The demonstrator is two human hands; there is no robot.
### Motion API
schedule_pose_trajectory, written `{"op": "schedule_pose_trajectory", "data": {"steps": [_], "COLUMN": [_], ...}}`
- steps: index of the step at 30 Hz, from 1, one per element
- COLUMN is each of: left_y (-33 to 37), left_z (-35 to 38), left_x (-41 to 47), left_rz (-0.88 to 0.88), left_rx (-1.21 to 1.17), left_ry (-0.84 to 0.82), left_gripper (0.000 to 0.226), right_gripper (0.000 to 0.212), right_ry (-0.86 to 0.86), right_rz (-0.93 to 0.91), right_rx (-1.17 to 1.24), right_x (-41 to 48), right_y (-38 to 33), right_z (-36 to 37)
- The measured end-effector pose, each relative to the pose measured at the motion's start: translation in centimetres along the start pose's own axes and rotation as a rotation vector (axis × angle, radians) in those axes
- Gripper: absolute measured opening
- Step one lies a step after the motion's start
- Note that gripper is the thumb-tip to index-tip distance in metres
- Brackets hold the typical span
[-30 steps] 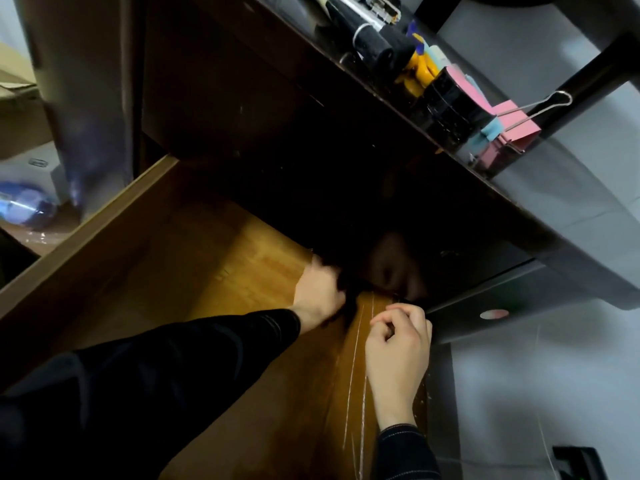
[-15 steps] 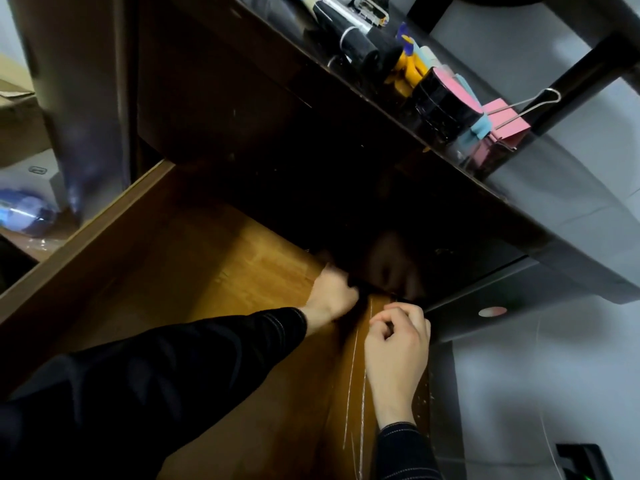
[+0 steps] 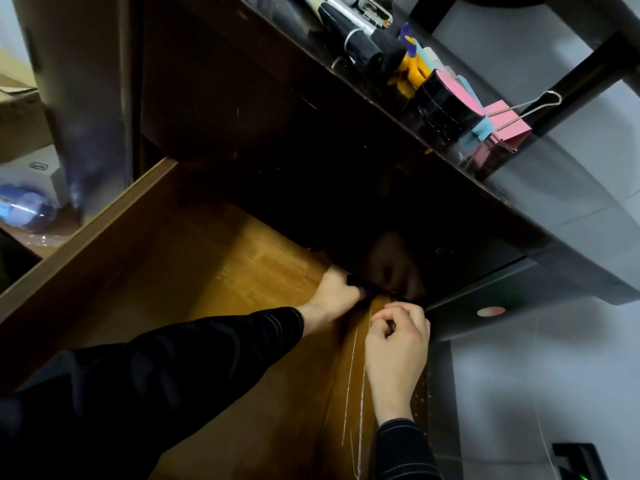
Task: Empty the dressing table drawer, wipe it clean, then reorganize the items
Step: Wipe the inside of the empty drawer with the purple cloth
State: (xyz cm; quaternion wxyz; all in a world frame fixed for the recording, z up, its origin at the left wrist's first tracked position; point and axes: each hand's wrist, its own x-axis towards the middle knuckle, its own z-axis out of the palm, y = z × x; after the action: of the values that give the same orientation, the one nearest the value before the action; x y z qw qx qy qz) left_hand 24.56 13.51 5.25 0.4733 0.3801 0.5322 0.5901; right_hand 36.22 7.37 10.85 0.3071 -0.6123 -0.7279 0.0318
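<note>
**Open drawer with both hands at its far right corner**

Nearest the camera, two black sleeves reach forward over the drawer, which stands pulled out below the table top. The drawer's wooden floor shows bare brown boards, and pale scratches run along its right wall.

The right hand rests on that right wall with its fingers curled in and the thumb meeting the forefinger. Whether anything lies between them cannot be told.

Just beyond it, the left hand grips a dark item at the far right corner of the drawer floor, close under the table's front edge. The item is too shadowed to identify.

Above and farther off, the glossy dark table top carries a row of small things:

- black tubes lying side by side
- a yellow piece
- a round black jar
- a pink binder clip, with its wire handles raised, at the right end

To the far left, beyond the drawer's left wall, a blue bottle lies on its side on a low surface.
</note>
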Motion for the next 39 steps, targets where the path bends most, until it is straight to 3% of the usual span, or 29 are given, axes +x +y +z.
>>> {"op": "schedule_pose_trajectory", "data": {"steps": [3, 5, 10, 16, 18, 21, 22, 26, 30, 36, 39], "left_y": [-1.7, -2.8, -1.2, -3.3, -2.6, -0.1, 0.4, 0.3, -2.1, 0.2, 0.0], "left_z": [-0.8, -1.9, -0.9, -2.0, -1.9, -0.8, -0.4, 0.0, -1.3, -0.3, 0.5], "left_x": [-1.1, -1.0, -0.6, -1.1, -0.7, 0.1, 0.2, -1.6, -1.8, -0.7, -1.5], "left_rz": [0.177, 0.198, 0.121, 0.175, 0.078, -0.277, -0.290, -0.020, -0.010, -0.050, 0.030], "left_rx": [0.300, 0.471, 0.158, 0.475, 0.416, 0.079, 0.006, 0.099, 0.340, 0.068, 0.114], "left_ry": [-0.091, -0.140, -0.085, -0.135, -0.146, -0.050, -0.031, -0.125, -0.178, -0.010, -0.032], "left_gripper": [0.028, 0.040, 0.013, 0.044, 0.036, 0.019, 0.020, 0.018, 0.037, 0.018, 0.018], "right_gripper": [0.019, 0.017, 0.015, 0.016, 0.017, 0.017, 0.017, 0.014, 0.013, 0.015, 0.014], "right_ry": [0.032, 0.032, 0.020, 0.014, 0.016, 0.015, 0.016, 0.008, -0.001, -0.001, -0.003], "right_rz": [0.076, 0.094, 0.108, 0.108, 0.120, 0.177, 0.174, 0.168, 0.174, 0.174, 0.170], "right_rx": [0.064, 0.076, 0.064, 0.059, 0.066, 0.108, 0.104, 0.087, 0.078, 0.073, 0.069], "right_x": [0.1, 0.1, 0.1, 0.0, 0.0, 0.0, 0.0, 0.1, 0.1, 0.0, 0.1], "right_y": [0.1, 0.1, 0.1, 0.0, 0.0, 0.0, 0.1, 0.2, 0.1, 0.0, 0.0], "right_z": [-0.1, -0.1, 0.0, 0.0, -0.1, 0.0, 0.0, 0.1, 0.1, -0.1, -0.1]}}
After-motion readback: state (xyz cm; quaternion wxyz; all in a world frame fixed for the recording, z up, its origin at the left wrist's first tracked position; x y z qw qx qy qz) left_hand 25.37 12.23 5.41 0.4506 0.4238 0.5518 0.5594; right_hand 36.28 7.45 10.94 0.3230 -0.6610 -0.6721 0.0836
